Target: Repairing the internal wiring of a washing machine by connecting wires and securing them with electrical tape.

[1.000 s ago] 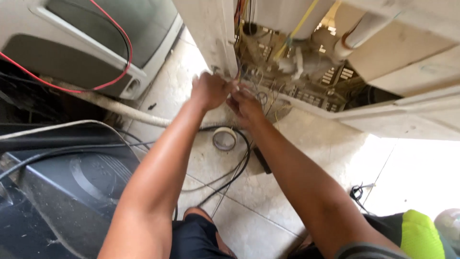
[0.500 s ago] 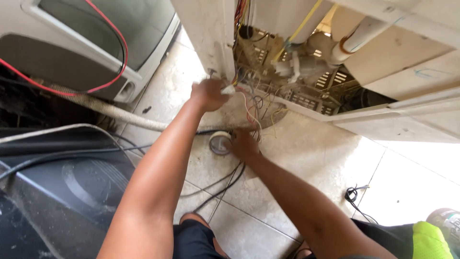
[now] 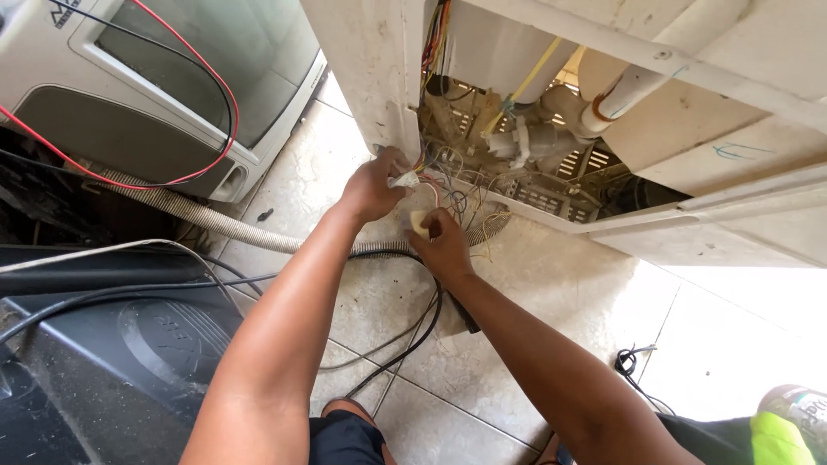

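My left hand [image 3: 372,186] pinches a white connector [image 3: 403,179] on a bundle of thin coloured wires [image 3: 444,194]. The wires hang out of the open base of a tipped cream-coloured appliance [image 3: 370,60]. Just below, my right hand [image 3: 441,244] is closed around a small pale roll of tape [image 3: 419,222], held right under the wires. The two hands are a few centimetres apart above the tiled floor [image 3: 551,301].
A corrugated drain hose [image 3: 198,215] and black cables [image 3: 405,344] run across the floor under my arms. A grey-and-white machine with red and black leads [image 3: 155,95] lies at the left, a dark plastic lid [image 3: 129,362] at the lower left. Pipes and a pump [image 3: 534,142] fill the open base.
My right hand left the wires, dropped to the tape roll on the floor, and has lifted it up under the wires. My left hand stayed on the connector.
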